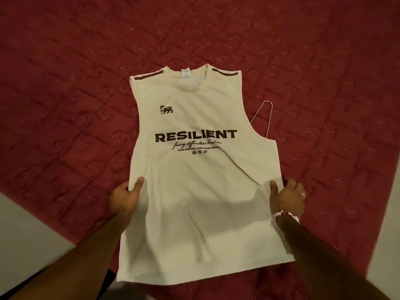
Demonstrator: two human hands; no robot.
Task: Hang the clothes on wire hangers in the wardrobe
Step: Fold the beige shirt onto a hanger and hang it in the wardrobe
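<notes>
Both hands [125, 195] [287, 195] pinch tank top [194, 191] (printed "RESILIENT").

A bed [65, 83] fills most of the view, covered in a dark red quilted spread with stitched blocks and curled swirls. Pale floor shows past its edges at lower left and far right. A cream sleeveless shirt [194, 169] lies face up on the bed, collar away from the viewer, its hem hanging over the near edge. A wire hanger [265, 113] lies on the spread just beside the shirt's right armhole, its lower end hidden under the cloth.
</notes>
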